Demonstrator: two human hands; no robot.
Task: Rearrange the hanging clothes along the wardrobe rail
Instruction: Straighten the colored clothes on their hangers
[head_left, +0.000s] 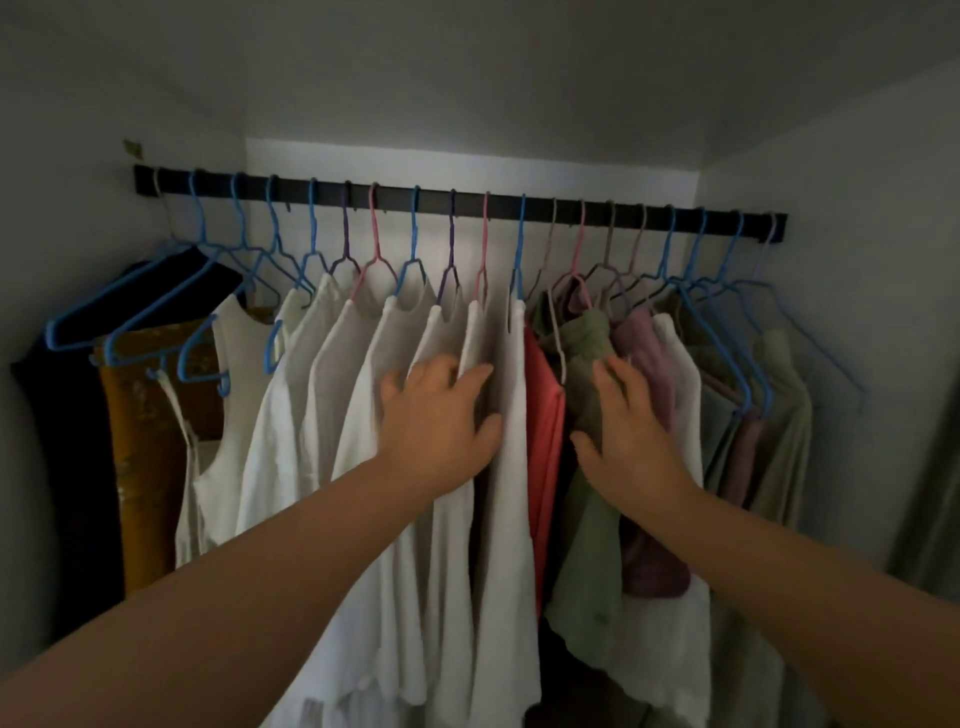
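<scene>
The clothes hang on hangers along a black rail (457, 200) betw. the wardrobe walls. White tops (322, 395) fill the middle-left, w/ a red top (543, 410) beside them and green top (587, 338) to its right. Left hand (436, 415) lies flat on the white tops, fingers spread, gripping nothing. Right hand (631, 431) presses on the green and pink (644, 332) clothes, fingers open, no grip.

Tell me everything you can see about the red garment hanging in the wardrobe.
The red garment is coral-red, smooth, woven-looking cloth, seen edge-on as a narrow vertical strip. It hangs near the middle of the black rail, pressed between a white top and a green garment. Its hanger is hidden. Neither the left hand nor the right hand clearly touches it.
</scene>
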